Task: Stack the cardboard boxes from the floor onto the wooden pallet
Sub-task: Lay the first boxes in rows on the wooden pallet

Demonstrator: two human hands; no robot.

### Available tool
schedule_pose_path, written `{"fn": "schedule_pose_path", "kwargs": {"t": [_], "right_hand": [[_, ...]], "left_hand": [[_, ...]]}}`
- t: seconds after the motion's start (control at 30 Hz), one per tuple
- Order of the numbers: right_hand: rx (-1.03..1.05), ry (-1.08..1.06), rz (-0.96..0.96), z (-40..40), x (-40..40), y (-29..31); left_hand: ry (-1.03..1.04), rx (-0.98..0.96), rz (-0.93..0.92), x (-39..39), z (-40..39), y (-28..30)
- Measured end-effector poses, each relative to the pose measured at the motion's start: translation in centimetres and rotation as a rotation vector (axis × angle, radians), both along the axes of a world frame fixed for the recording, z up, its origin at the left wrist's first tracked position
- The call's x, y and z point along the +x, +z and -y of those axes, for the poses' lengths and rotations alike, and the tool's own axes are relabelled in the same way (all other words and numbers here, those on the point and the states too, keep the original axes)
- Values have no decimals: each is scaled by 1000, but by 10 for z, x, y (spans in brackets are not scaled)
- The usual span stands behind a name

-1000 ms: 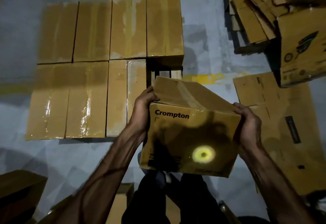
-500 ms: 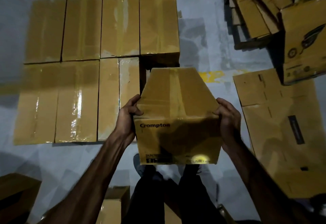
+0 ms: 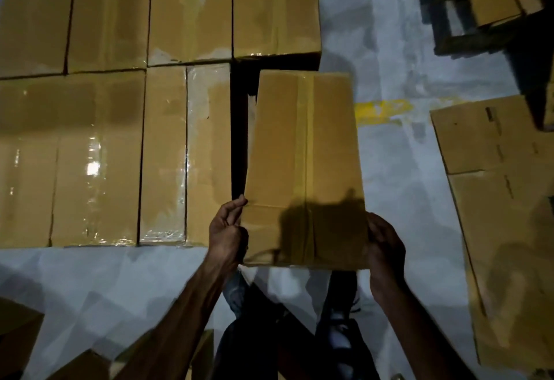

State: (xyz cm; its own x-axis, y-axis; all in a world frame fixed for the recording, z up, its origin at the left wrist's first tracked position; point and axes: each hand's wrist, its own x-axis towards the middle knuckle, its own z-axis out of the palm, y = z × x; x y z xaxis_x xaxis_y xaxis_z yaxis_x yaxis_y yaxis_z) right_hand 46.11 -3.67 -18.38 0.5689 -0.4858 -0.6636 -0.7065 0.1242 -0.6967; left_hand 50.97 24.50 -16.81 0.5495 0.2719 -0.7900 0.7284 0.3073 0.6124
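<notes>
Taped cardboard box (image 3: 302,152) is held over the dark open slot at the right end of the stacked boxes (image 3: 120,146). Near corners are gripped by left hand (image 3: 226,233) and right hand (image 3: 385,243), fingers curled round the edges. Box looks stiff and moderately light; glossy tape likely slippery, so edges are the better hold.

Both forearms are bare, with no sleeve, watch or glove on them. The left hand (image 3: 227,234) and the right hand (image 3: 384,243) wear no rings that can be seen. Below, the legs are in dark trousers (image 3: 254,334) of a bluish tone, like jeans, with folds in the cloth.
</notes>
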Motion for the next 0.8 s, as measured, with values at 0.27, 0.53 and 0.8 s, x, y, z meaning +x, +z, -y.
{"fn": "schedule_pose_path", "kwargs": {"t": [0.27,0.53,0.8], "right_hand": [[164,45,-136,4,0,-83],[200,261,-67,4,66,-114],[138,397,43,0,137,-126]], "left_hand": [[-112,226,-71,-10,9,-66],[-493,362,-5,36,14,-106],[-541,416,83,105,9,-122]]}}
